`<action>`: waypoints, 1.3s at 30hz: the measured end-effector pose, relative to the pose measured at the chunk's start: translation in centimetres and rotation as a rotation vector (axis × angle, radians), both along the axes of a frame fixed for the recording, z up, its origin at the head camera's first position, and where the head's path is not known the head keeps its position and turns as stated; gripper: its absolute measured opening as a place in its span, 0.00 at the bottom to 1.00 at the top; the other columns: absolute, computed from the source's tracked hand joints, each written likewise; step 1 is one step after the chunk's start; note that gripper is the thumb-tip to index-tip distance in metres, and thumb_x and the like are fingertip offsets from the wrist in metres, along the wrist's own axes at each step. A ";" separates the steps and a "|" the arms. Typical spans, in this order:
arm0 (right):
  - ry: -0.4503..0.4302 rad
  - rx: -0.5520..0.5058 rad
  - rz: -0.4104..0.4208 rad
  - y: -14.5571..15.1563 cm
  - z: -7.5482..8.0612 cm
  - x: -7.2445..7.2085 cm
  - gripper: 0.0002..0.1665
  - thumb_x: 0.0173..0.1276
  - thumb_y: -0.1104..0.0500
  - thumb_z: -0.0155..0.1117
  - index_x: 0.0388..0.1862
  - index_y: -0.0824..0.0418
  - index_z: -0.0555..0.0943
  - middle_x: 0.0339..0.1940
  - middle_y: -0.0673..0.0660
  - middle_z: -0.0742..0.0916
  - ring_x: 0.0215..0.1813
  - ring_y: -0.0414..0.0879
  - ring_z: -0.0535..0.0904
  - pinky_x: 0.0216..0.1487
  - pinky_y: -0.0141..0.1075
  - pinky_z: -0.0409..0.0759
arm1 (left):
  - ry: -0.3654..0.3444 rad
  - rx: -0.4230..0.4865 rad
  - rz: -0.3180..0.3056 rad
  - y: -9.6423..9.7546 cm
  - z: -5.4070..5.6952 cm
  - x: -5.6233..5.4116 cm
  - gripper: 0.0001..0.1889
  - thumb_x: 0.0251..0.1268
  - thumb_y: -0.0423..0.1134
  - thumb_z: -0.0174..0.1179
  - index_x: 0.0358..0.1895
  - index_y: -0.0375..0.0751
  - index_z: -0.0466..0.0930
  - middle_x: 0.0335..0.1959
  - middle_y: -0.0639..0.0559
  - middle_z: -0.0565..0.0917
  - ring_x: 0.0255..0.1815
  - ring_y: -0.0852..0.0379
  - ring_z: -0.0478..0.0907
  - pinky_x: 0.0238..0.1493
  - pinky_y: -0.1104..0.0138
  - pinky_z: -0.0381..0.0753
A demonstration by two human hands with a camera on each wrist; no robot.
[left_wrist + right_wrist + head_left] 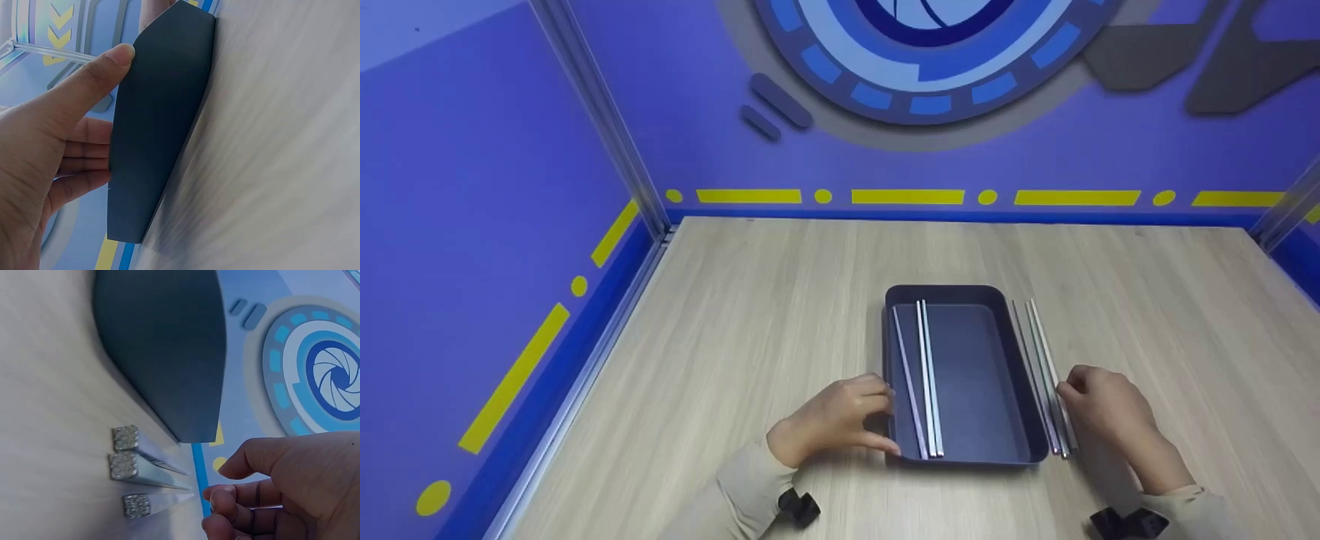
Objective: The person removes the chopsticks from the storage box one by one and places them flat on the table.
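Observation:
A dark grey rectangular tray [982, 375] stands on the table with three metallic chopsticks [930, 390] lying lengthwise along its left part. My left hand [844, 412] holds the tray's left side, fingers at the rim and thumb by the near left corner. In the left wrist view, the thumb [121, 55] is on the tray wall's edge, and the fingertips disappear behind that wall. Three more chopsticks [126, 466] lie outside, along the tray's right side. Beside them is my right hand [1110, 405], fingers bent, with a gap between thumb and forefinger in the right wrist view.
The pale wood-grain table [750, 322] extends around the tray. Blue printed panels [840, 165] with yellow dashes border its back and left. A metal corner post [600, 105] rises at the back left.

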State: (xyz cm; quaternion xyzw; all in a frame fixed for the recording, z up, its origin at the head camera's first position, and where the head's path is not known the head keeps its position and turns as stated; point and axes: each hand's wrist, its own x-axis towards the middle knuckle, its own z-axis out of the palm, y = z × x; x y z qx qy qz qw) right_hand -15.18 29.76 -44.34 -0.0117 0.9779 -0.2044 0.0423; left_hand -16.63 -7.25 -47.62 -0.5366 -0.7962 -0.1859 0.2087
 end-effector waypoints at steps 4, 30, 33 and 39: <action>0.020 -0.012 0.014 -0.3 0.7 0.0 0.12 0.66 0.56 0.53 0.29 0.61 0.78 0.21 0.53 0.80 0.23 0.45 0.70 0.21 0.35 0.64 | 0.019 -0.005 0.001 0.0 0.0 -0.1 0.25 0.40 0.62 0.71 0.30 0.44 0.80 0.35 0.56 0.82 0.38 0.62 0.78 0.44 0.79 0.80; 0.193 -0.049 0.081 -5.6 2.5 -0.9 0.08 0.63 0.59 0.60 0.25 0.58 0.77 0.16 0.48 0.75 0.21 0.43 0.68 0.24 0.34 0.64 | 0.013 0.005 0.000 -0.1 0.0 -0.1 0.25 0.38 0.61 0.72 0.29 0.43 0.80 0.35 0.56 0.81 0.37 0.62 0.78 0.42 0.79 0.80; 0.201 -0.057 0.099 -6.3 2.3 -1.0 0.07 0.63 0.60 0.61 0.25 0.59 0.77 0.16 0.49 0.75 0.21 0.43 0.68 0.23 0.35 0.64 | 0.017 0.003 0.002 -0.1 0.0 -0.1 0.25 0.38 0.62 0.71 0.29 0.43 0.80 0.35 0.55 0.81 0.37 0.62 0.78 0.42 0.79 0.80; 0.201 -0.059 0.125 -7.5 2.1 -1.1 0.07 0.62 0.60 0.61 0.24 0.59 0.76 0.15 0.48 0.74 0.21 0.42 0.67 0.22 0.33 0.62 | 0.016 0.007 -0.004 0.0 -0.1 -0.1 0.26 0.38 0.62 0.72 0.29 0.43 0.81 0.35 0.55 0.82 0.37 0.61 0.78 0.43 0.80 0.80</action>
